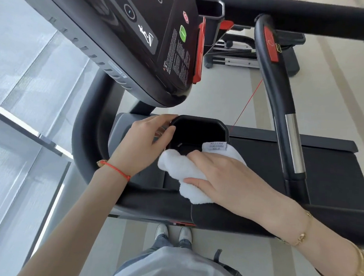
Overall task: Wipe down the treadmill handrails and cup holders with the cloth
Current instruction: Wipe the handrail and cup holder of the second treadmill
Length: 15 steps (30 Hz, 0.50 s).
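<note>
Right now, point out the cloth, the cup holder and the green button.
cloth (181,170): head view, on its bunched white middle.
cup holder (202,120): head view, on its far black rim.
green button (183,33): head view, on its centre, console panel.

Bare forearms, no sleeves. A thin red cord bracelet (115,169) circles the left wrist. On the right: a fine gold chain bracelet (299,236) and a plain gold bangle (355,271). Pale grey top (177,270), blue jeans (164,242), white shoes (173,233).
</note>
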Available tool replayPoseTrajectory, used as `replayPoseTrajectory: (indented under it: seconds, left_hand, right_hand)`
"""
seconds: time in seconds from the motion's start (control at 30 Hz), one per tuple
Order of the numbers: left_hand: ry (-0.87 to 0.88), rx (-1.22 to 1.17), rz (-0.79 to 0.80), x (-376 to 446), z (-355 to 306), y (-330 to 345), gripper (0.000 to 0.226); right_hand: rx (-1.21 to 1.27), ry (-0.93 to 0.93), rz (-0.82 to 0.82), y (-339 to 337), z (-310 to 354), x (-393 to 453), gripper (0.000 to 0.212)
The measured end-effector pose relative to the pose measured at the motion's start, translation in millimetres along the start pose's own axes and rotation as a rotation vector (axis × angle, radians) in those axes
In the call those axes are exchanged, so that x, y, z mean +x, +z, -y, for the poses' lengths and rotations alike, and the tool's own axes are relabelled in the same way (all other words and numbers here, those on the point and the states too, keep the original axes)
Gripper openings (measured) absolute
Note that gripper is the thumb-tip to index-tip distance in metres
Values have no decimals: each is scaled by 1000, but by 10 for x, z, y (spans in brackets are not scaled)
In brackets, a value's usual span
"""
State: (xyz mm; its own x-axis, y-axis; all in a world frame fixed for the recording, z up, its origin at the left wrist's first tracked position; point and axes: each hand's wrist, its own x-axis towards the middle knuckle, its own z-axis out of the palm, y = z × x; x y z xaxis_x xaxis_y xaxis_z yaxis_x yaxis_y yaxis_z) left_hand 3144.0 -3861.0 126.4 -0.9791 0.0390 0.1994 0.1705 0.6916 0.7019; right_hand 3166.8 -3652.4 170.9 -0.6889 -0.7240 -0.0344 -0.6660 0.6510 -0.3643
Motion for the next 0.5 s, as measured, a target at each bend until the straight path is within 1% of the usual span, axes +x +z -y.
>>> replayPoseTrajectory:
  seconds: [0.1, 0.23, 0.33, 0.5]
  left_hand:
    - [7, 56, 1, -22, -51, -23, 35]
    - [35, 71, -69, -101, -134, -105, 32]
    - [61, 104, -103, -215, -212, -155, 32]
    - [92, 140, -111, -433, -380, -167, 31]
  right_hand:
    - [126, 60, -99, -16, 6, -122, 25]
    - [284, 188, -229, -12, 19, -225, 32]
    - [320, 249, -340, -40, -14, -290, 37]
    - [312, 297, -468, -128, -74, -436, 32]
